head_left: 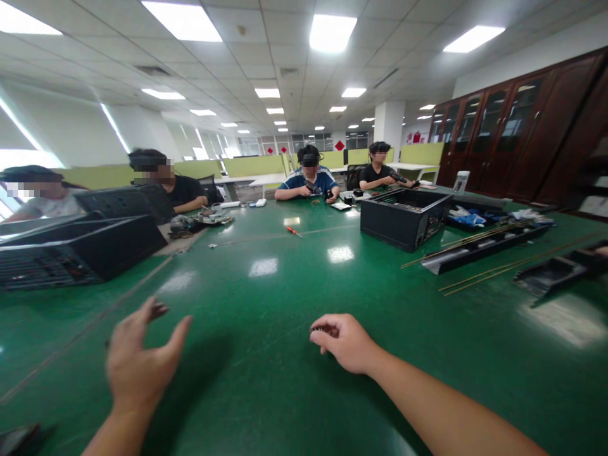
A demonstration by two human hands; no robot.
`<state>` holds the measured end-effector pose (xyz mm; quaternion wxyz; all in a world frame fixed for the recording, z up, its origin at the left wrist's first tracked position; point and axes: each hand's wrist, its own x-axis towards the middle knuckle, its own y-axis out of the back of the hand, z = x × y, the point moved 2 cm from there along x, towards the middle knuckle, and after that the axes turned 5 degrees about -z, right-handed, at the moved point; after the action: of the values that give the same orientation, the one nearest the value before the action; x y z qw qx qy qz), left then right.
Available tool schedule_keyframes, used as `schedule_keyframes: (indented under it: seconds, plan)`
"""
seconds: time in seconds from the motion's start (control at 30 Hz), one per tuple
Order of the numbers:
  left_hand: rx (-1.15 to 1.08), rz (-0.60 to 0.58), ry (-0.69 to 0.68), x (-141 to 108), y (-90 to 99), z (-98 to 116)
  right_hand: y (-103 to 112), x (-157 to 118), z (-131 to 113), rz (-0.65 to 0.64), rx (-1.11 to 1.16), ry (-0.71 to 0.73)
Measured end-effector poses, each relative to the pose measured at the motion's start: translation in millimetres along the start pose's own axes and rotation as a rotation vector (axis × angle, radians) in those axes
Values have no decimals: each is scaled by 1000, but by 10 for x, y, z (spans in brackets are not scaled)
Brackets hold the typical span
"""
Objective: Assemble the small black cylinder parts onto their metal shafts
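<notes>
My right hand (pixel 349 342) rests low over the green tabletop (pixel 266 304), its fingers curled round small dark bits with metallic edges (pixel 319 330). What exactly these bits are cannot be made out. My left hand (pixel 142 361) is held above the table at the left, slightly blurred, with the thumb spread well away from the fingers. Nothing shows between its thumb and fingers, though the fingertips are dark and partly turned away. Beyond both hands lies a screwdriver (pixel 294 232) with an orange-red handle.
Black computer cases stand at left (pixel 80 253) and right (pixel 403 218). A circuit board assembly (pixel 199 220) lies near the left one. At right are thin brass-coloured rods (pixel 494 272), a long dark metal channel (pixel 479 247) and blue-white material (pixel 468 216). Several people (pixel 308 177) sit around the table.
</notes>
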<state>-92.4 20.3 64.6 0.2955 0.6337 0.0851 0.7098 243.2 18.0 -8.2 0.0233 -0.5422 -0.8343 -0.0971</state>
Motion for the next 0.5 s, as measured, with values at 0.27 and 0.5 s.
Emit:
schedule_keyframes:
  seconds: [0.27,0.5]
  plan:
    - [-823,-593,-317,-464,-467,1545,-135,-26,28,-283,339,-47]
    - [-869,-542,-269,-448,-464,1474,-213,-17,12,-291,438,-68]
